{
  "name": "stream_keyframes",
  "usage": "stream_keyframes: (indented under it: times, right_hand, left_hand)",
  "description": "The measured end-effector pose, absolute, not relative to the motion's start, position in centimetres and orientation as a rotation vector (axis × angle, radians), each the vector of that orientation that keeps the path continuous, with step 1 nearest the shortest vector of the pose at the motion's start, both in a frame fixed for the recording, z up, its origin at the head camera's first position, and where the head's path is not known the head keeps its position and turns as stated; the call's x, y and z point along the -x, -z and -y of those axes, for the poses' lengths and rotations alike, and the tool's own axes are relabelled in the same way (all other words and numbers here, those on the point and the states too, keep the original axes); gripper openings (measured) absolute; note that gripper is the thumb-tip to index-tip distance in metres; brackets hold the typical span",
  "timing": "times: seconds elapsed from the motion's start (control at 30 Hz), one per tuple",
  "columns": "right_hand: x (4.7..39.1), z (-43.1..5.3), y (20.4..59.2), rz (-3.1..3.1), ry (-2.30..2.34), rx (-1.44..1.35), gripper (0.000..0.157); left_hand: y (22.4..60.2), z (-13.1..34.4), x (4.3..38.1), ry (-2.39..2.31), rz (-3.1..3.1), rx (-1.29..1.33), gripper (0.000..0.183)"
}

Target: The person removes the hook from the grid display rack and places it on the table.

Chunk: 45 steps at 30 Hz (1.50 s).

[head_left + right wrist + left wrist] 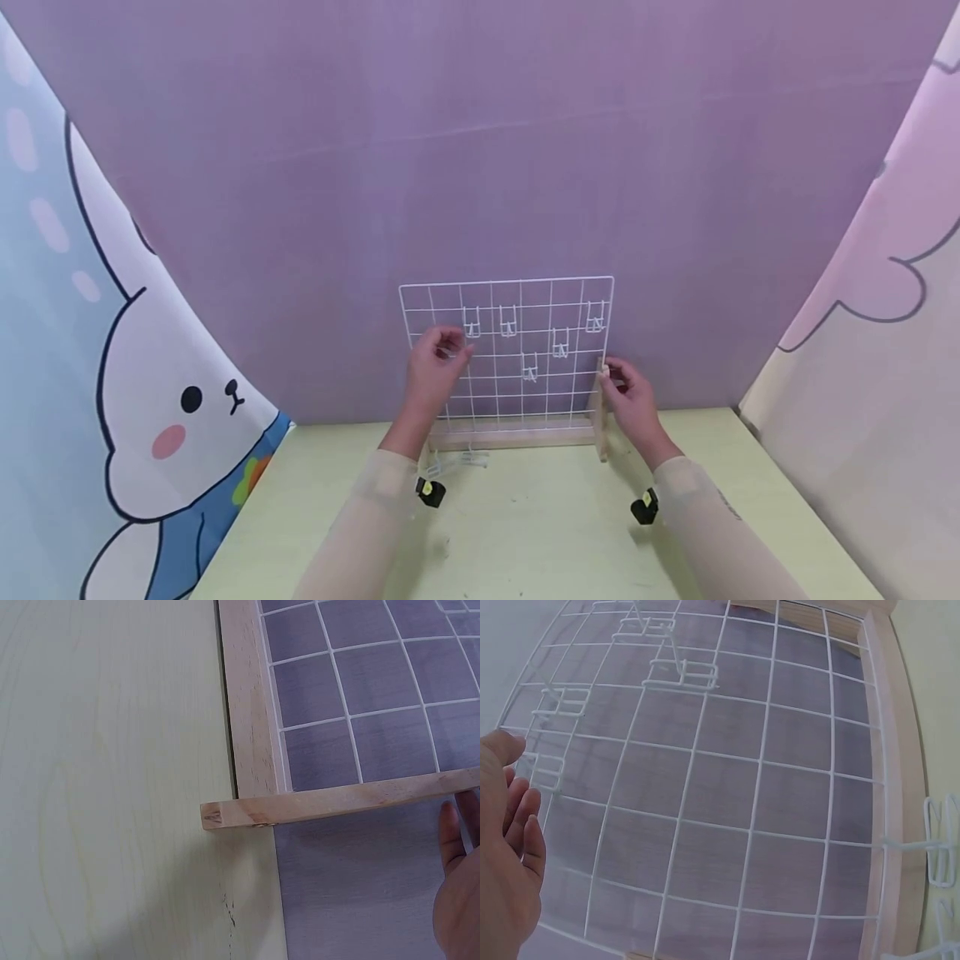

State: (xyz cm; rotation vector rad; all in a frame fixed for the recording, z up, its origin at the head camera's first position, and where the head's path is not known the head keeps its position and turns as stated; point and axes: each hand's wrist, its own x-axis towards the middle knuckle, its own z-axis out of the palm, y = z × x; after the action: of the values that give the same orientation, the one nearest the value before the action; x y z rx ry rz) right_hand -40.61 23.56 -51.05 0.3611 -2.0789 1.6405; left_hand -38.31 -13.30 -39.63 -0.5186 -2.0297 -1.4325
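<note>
A white wire grid panel (pixel 495 383) stands upright in a wooden stand (pixel 517 436). Several white wire hooks hang on it, among them an upper-left hook (pixel 472 325) and a lower hook (pixel 529 367). My left hand (pixel 435 371) is in front of the grid's left side, beside the upper-left hook. Its fingers are loosely bent, with a gap between thumb and fingers (pixel 521 806); nothing shows held there. On the right, my right hand (pixel 632 398) grips the upper part of the stand's wooden side post (pixel 360 799); some of its fingers are hidden behind the wood.
Loose white hooks (pixel 474 457) lie on the pale yellow table (pixel 525 533) by the stand's front left. Behind the panel rises a purple backdrop (pixel 495 167). Printed side walls flank the table, the left one bearing a cartoon rabbit (pixel 172 358).
</note>
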Motion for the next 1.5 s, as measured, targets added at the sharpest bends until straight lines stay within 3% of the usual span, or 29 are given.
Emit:
stream_keyframes:
  times: [0.73, 1.03, 1.5]
  right_hand:
    - [40.4, -23.0, 50.8, 2.112, -1.662, -0.306, 0.035]
    - [38.1, -22.3, 48.4, 2.098, -1.663, -0.333, 0.035]
    - [38.0, -22.2, 48.3, 2.06, -1.67, -0.343, 0.033]
  left_hand:
    - [38.4, 12.3, 38.6, 1.505, 2.024, 0.469, 0.025]
    - [38.3, 11.9, 38.8, 1.557, 2.017, 0.421, 0.02]
    - [38.3, 11.7, 38.9, 1.565, 1.95, 0.441, 0.008]
